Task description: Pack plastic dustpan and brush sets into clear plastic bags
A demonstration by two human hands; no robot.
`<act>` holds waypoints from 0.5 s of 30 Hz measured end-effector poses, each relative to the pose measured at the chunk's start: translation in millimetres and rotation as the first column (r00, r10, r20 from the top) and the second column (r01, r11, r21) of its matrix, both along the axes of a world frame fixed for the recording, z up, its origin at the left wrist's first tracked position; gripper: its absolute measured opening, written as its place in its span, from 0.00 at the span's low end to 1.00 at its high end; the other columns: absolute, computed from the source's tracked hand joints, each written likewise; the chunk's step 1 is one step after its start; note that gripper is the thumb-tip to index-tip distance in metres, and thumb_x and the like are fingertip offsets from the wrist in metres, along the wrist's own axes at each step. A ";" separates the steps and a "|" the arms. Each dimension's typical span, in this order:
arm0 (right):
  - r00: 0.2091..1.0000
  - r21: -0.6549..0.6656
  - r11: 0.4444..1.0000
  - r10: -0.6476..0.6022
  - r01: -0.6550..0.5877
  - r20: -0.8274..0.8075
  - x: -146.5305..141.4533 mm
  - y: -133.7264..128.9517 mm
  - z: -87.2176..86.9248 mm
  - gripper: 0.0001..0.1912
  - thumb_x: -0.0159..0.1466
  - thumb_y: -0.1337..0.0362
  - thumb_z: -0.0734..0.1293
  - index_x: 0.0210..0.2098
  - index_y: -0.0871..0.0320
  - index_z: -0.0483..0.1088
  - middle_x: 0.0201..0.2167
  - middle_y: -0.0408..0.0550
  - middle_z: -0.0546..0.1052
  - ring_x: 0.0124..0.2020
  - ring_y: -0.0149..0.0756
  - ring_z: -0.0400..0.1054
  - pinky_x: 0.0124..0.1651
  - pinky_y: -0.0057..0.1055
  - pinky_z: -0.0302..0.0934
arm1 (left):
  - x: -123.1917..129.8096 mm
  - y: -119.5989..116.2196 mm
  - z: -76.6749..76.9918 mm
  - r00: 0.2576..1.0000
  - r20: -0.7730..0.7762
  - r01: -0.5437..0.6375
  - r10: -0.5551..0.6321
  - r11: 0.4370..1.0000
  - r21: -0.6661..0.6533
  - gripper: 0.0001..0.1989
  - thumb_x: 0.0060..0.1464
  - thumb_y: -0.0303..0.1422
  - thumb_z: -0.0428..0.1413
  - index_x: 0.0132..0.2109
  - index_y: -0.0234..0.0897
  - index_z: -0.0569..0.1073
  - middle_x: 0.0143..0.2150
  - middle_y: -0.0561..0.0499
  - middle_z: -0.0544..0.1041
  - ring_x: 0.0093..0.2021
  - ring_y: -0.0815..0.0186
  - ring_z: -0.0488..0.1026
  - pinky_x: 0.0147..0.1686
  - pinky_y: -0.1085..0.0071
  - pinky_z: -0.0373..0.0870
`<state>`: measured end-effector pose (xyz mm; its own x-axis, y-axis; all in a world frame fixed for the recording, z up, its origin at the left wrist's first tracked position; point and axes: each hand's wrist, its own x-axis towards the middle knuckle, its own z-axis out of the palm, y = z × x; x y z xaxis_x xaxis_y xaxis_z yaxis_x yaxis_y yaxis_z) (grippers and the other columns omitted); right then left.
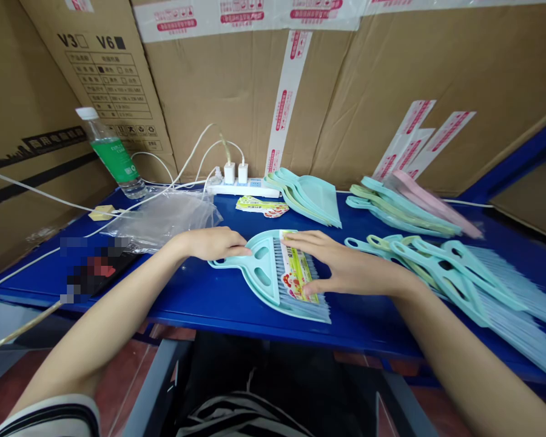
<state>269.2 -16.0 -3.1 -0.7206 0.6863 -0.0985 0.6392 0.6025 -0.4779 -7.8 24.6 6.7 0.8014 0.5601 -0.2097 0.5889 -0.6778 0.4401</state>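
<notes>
Your left hand curls over the handle end of an aqua brush, though you cannot tell how firmly it grips; your right hand lies spread, fingertips and thumb touching a printed card on the bristles. The brush rests on an aqua dustpan near the front edge of the blue surface. Both look like light, stiff plastic, best taken together by the handles; the bristles should give under pressure, and the thin card could slide or crease, so you would steady it flat.

To your right, loose brushes lie fanned beside your forearm, crowding that side, with more dustpans behind. Beyond your hands sit stacked dustpans and spare cards. At left, clear plastic bags lie close to your forearm, and a white cable could snag it.
</notes>
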 end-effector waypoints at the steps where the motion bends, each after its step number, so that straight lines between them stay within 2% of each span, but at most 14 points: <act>1: 1.000 0.004 1.000 0.003 -0.003 -0.002 -0.3 -1.1 0.2 0.50 0.56 0.36 0.66 0.70 0.51 0.51 0.72 0.54 0.52 0.72 0.56 0.38 0.69 0.59 0.40 | 0.0 -0.2 0.1 1.000 0.003 0.000 0.000 1.000 -0.001 0.20 0.64 0.43 0.43 0.30 0.35 0.69 0.26 0.54 0.71 0.26 0.71 0.62 0.30 0.75 0.58; 7: 0.995 -0.055 0.998 0.023 -0.018 0.098 -6.7 -6.7 -4.1 0.54 0.54 0.36 0.67 0.71 0.54 0.47 0.74 0.57 0.42 0.72 0.60 0.27 0.69 0.61 0.35 | -0.1 -0.9 0.5 1.000 0.016 0.006 -0.006 1.000 -0.003 0.21 0.64 0.43 0.43 0.30 0.35 0.68 0.25 0.54 0.71 0.25 0.71 0.61 0.29 0.75 0.58; 15: 0.994 -0.086 0.996 0.006 0.004 0.108 -9.8 -8.1 -5.7 0.56 0.54 0.37 0.68 0.72 0.56 0.44 0.74 0.57 0.38 0.72 0.61 0.25 0.69 0.60 0.33 | 0.9 -0.6 0.5 1.000 0.014 0.001 -0.001 1.000 0.001 0.22 0.64 0.44 0.43 0.28 0.35 0.68 0.24 0.54 0.69 0.25 0.71 0.61 0.29 0.75 0.58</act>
